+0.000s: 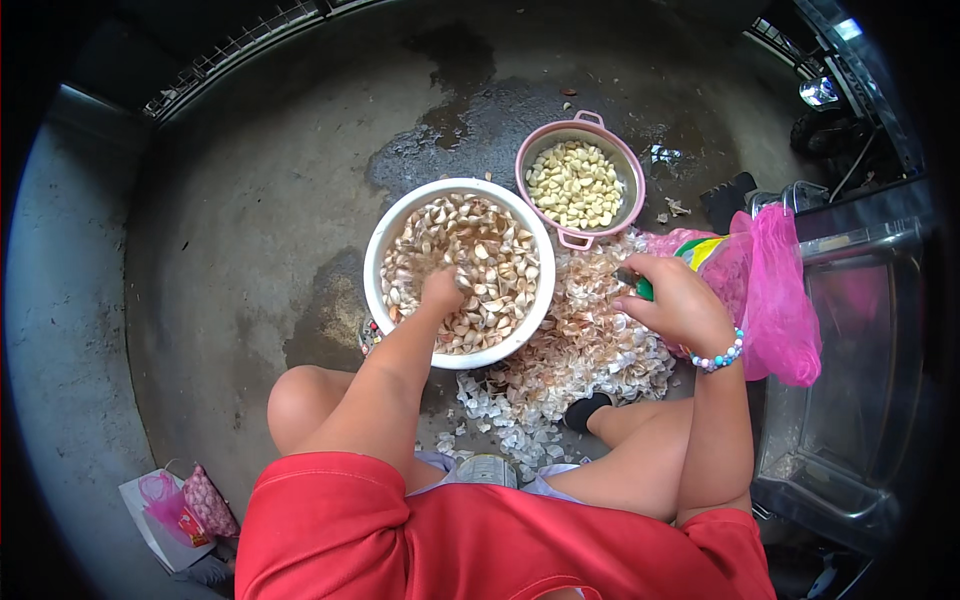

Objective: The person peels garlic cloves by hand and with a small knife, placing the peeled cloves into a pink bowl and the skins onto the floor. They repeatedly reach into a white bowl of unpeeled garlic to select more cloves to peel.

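A white basin of unpeeled garlic cloves stands in front of me, with water among the cloves. My left hand dips into it near the middle; its fingertips are hidden, so I cannot tell whether they grip a clove. To the right, above the heap of skins, my right hand is closed on a small knife with a green handle. A pink colander beyond it holds peeled garlic cloves, touching or very near the basin.
Garlic skins lie heaped right of the basin, reaching my foot. A pink plastic bag hangs by a metal-framed unit on the right. Wet patches mark the concrete floor. A net bag of garlic lies at lower left.
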Available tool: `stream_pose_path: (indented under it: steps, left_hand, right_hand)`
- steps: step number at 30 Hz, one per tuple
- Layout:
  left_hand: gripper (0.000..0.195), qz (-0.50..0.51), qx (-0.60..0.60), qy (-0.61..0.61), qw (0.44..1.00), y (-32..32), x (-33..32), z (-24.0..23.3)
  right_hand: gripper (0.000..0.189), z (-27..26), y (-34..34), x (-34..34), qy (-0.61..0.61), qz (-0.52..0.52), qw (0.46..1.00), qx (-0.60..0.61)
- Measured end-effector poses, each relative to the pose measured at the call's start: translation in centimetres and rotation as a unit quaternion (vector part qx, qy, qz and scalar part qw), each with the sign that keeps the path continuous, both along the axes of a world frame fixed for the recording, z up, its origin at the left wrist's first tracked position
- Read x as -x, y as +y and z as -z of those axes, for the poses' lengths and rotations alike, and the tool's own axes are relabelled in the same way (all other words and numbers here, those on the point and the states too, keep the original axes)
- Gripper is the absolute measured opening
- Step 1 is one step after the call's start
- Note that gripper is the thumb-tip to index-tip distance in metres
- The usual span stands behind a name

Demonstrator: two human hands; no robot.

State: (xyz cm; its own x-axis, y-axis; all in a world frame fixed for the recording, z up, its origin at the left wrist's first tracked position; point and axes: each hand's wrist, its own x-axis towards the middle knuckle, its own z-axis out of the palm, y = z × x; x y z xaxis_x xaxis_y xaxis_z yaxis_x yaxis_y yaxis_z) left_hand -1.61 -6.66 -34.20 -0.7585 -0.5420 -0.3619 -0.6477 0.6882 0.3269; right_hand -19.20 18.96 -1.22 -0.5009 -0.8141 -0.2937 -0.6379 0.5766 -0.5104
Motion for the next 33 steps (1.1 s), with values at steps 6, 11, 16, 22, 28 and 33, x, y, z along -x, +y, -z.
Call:
stream_pose_path:
  steps: [6, 11, 16, 22, 28, 33]
  left_hand:
    - [0.04, -0.105, -0.494, 0.015, 0.863, -3.2, 2.6, -5.0]
    - [0.044, -0.264, -0.77, 0.226, 0.535, -2.9, 1.8, -8.8]
    - [0.044, -0.211, -0.842, 0.311, 0.388, -2.0, 0.6, -9.8]
    - [0.033, -0.234, -0.822, 0.334, 0.397, 0.2, 1.3, -13.4]
    - [0.032, -0.277, -0.745, 0.367, 0.483, 5.1, 2.4, -24.0]
    - [0.038, -0.226, -0.763, 0.375, 0.475, 5.0, 1.7, -28.0]
  right_hand:
    - [0.031, 0.1, -0.5, -0.1, -0.006, -0.001, 1.0, 0.023]
    - [0.031, 0.8, -0.2, 0.0, -0.005, 0.0, 1.0, 0.008]
    - [0.029, 2.1, -1.9, -1.3, 0.003, -0.046, 0.999, 0.017]
    - [0.023, 4.8, -5.3, -3.2, -0.006, -0.044, 0.995, 0.095]
    - [0.023, 3.0, -7.6, -5.3, -0.042, -0.041, 0.938, 0.342]
    - [0.021, 1.7, -7.4, -5.8, 0.023, -0.055, 0.926, 0.373]
